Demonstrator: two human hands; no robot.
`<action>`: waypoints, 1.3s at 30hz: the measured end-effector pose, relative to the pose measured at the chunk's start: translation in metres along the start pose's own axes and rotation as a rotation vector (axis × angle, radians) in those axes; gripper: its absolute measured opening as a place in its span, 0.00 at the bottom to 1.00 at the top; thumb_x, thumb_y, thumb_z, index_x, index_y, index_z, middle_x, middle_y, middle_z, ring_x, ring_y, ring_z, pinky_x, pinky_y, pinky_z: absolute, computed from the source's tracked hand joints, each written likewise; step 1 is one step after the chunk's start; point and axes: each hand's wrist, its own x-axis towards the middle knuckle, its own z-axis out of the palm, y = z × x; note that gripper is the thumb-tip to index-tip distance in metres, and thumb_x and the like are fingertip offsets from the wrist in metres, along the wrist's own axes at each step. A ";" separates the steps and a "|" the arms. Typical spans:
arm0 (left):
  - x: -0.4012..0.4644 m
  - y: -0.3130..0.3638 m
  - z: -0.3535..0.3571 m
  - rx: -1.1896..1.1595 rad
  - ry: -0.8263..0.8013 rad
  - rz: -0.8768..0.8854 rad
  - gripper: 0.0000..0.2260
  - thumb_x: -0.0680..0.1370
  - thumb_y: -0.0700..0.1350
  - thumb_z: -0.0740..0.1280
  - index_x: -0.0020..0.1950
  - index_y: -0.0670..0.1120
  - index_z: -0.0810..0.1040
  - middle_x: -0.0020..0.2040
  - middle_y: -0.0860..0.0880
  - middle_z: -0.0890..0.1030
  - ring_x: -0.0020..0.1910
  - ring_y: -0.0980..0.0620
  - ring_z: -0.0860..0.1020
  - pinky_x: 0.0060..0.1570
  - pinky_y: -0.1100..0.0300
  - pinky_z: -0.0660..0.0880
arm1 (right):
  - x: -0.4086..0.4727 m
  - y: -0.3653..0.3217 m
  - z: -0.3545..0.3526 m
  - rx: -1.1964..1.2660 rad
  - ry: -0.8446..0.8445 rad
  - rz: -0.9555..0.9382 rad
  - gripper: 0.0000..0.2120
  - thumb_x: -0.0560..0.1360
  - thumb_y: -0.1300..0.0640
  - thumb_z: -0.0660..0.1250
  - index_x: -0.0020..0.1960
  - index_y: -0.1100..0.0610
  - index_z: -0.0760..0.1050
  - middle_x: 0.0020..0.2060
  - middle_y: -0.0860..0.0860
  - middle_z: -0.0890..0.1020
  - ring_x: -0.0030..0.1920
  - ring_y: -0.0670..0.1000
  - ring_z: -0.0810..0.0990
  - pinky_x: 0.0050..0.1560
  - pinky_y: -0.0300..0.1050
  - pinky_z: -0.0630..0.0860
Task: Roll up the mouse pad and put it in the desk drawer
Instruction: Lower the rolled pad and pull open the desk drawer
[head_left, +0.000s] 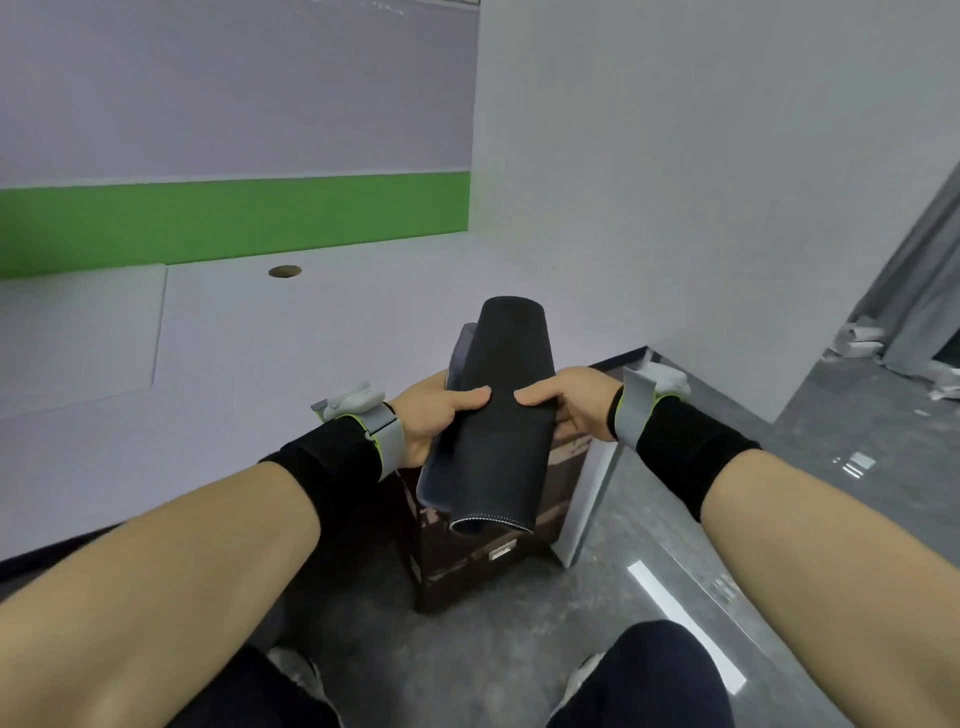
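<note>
The black mouse pad (501, 415) is rolled into a loose tube with a stitched edge, pointing away from me. My left hand (434, 415) grips its left side, thumb on top. My right hand (566, 402) grips its right side, thumb on top as well. I hold the roll in the air, just above the open desk drawer (467, 561), whose dark brown inside shows below the roll. The drawer's white front panel (589, 499) stands to the right of it.
The white desk top (249, 353) stretches to the left, with a round cable hole (284, 270) near the green back panel (234, 218). A white partition (701, 208) rises on the right. Grey floor, my knees and shoes lie below.
</note>
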 end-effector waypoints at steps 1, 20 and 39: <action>-0.006 -0.011 0.005 -0.002 -0.014 -0.017 0.12 0.79 0.42 0.67 0.62 0.47 0.79 0.57 0.44 0.85 0.56 0.45 0.83 0.51 0.53 0.81 | -0.008 0.011 -0.002 -0.038 -0.021 0.024 0.15 0.70 0.55 0.75 0.55 0.59 0.81 0.44 0.54 0.86 0.41 0.53 0.85 0.42 0.46 0.81; 0.015 -0.168 -0.003 -0.190 0.342 -0.078 0.17 0.79 0.37 0.65 0.68 0.42 0.73 0.62 0.39 0.81 0.56 0.41 0.81 0.52 0.50 0.81 | 0.070 0.188 0.036 0.503 0.209 0.318 0.29 0.81 0.38 0.48 0.56 0.61 0.75 0.19 0.48 0.78 0.14 0.46 0.70 0.21 0.36 0.71; 0.057 -0.167 -0.036 -0.231 0.249 -0.104 0.14 0.79 0.40 0.66 0.65 0.48 0.75 0.55 0.45 0.84 0.51 0.47 0.84 0.46 0.51 0.83 | 0.178 0.187 0.050 1.038 0.379 0.368 0.27 0.82 0.44 0.54 0.75 0.58 0.63 0.71 0.59 0.71 0.69 0.60 0.72 0.55 0.51 0.73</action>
